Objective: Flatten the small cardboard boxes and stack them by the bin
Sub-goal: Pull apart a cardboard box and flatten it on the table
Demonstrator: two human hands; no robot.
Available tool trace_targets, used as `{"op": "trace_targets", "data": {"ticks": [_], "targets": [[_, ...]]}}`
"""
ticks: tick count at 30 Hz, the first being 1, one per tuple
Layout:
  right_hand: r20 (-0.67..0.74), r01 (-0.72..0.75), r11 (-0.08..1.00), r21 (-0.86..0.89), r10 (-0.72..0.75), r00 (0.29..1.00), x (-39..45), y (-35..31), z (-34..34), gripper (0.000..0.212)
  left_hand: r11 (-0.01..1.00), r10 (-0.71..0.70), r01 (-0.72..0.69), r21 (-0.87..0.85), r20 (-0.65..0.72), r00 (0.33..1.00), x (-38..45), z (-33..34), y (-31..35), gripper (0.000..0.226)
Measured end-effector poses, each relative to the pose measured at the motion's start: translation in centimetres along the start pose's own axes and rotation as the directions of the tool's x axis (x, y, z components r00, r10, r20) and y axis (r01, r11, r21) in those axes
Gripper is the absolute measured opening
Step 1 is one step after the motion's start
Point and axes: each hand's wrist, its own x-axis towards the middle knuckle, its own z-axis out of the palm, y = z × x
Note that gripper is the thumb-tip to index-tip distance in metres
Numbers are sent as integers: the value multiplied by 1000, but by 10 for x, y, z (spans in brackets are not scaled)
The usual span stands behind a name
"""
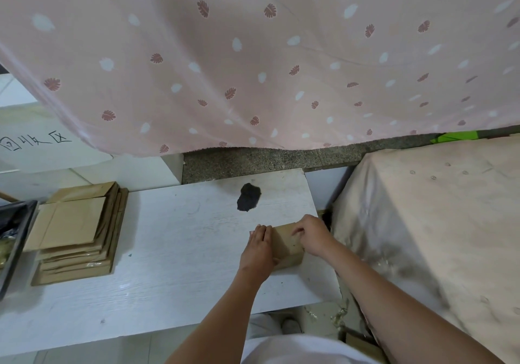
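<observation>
A small brown cardboard box stands unflattened on the white board, near its right edge. My left hand lies against the box's left side with fingers straight along it. My right hand grips the box's top right edge, fingers curled over it. A stack of flattened brown boxes lies at the board's left end, next to a dark bin at the frame's left edge.
A black patch marks the board behind the box. A pink leaf-print curtain hangs across the back. A cloth-covered block stands close on the right. A white sheet with handwriting lies at far left.
</observation>
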Motion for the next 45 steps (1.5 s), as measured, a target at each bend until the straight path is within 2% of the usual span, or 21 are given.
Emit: {"op": "trace_targets", "data": {"ticks": [6, 12, 15, 17, 20, 22, 24, 27, 30, 33, 37, 40, 45], "targets": [[-112, -88, 996, -31, 84, 990, -1, 20, -18, 32, 999, -7, 8, 44, -18, 1000, 2, 0, 1, 90], [20, -149, 989, 4, 149, 989, -7, 13, -19, 24, 976, 18, -20, 217, 11, 1000, 6, 1, 14, 92], [-35, -87, 994, 66, 90, 995, -12, 8, -20, 19, 960, 126, -129, 249, 29, 992, 11, 0, 27, 97], [-67, -60, 991, 119, 69, 995, -12, 4, -22, 24, 956, 196, -197, 215, 28, 980, 13, 1, 37, 99], [-17, -78, 976, 201, 83, 996, -9, -4, -23, 30, 955, 181, -180, 235, 20, 983, 12, 2, 41, 100], [-11, -88, 978, 187, 92, 996, -7, -4, -24, 33, 955, 164, -161, 250, 9, 986, 13, -1, 36, 94], [-54, -90, 981, 174, 101, 993, -8, -5, -28, 33, 965, 166, -161, 209, -7, 986, 15, -8, 30, 87], [-143, -79, 975, 205, 110, 984, -7, 0, -34, 27, 989, 141, -138, 52, -64, 988, 17, -23, 19, 82], [-218, -90, 907, 412, 194, 956, -5, 4, -39, 31, 986, 123, -133, -96, -110, 986, 18, -31, 7, 79], [-163, -88, 818, 568, 217, 962, -2, 0, -39, 28, 984, 95, -105, -142, -75, 993, 13, -31, -1, 81], [-40, -97, 757, 646, 160, 986, 1, -4, -36, 23, 986, 86, -90, -143, -30, 996, 5, -25, -6, 92], [5, -71, 815, 575, 84, 996, -1, -2, -31, 12, 997, 56, -57, -50, -10, 998, 2, -20, -8, 92], [-129, 51, 933, 356, -5, 992, -4, -6, -26, 12, 995, -38, 42, 90, -39, 998, 0, -13, -12, 86]]}}
